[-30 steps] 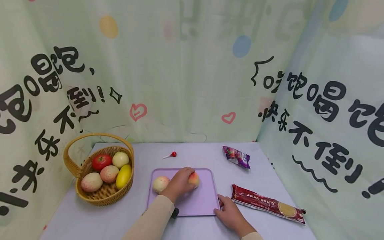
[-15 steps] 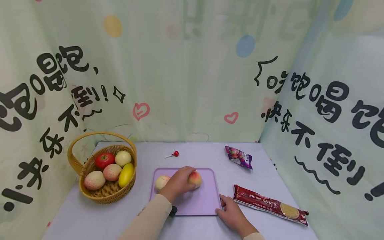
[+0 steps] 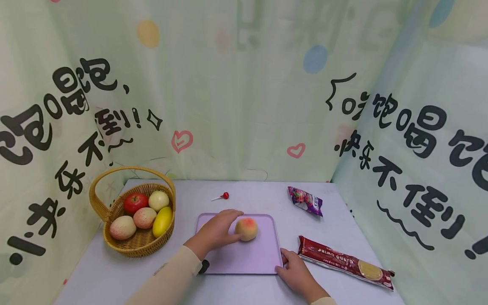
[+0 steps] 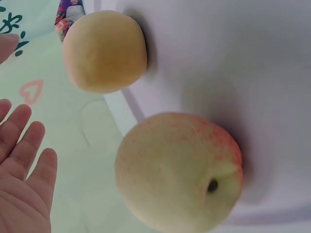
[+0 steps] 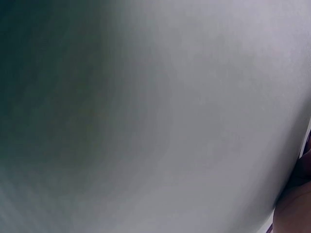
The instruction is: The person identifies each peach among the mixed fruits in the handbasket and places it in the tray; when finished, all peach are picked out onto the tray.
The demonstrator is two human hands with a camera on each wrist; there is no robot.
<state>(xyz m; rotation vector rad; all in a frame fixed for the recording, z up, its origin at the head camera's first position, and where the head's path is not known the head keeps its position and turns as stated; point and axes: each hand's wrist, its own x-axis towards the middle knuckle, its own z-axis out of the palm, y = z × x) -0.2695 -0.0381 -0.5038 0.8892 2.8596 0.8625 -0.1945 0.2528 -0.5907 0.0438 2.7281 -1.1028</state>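
A peach (image 3: 246, 229) with a red-orange top sits on the purple tray (image 3: 248, 258). My left hand (image 3: 215, 232) is just left of it, fingers spread and straight, holding nothing. A second, paler peach (image 4: 180, 172) lies on the tray, mostly hidden behind this hand in the head view. The left wrist view shows both peaches, with the open left hand (image 4: 24, 174) apart from them. At the tray's lower right corner, my right hand (image 3: 299, 273) grips the edge between thumb and fingers. The right wrist view is mostly a blurred pale surface, with part of the hand at its right edge.
A wicker basket (image 3: 131, 252) on the left holds a tomato (image 3: 135, 203), a yellow fruit (image 3: 162, 222) and several other round fruits. Behind the tray lie a red lollipop (image 3: 225, 195) and a purple snack bag (image 3: 305, 201). A red spaghetti packet (image 3: 345, 262) lies right of my right hand.
My left hand has let go of the red-topped peach and drawn back to the left, fingers opening. The right hand stays at the tray's edge. The head view has shifted slightly.
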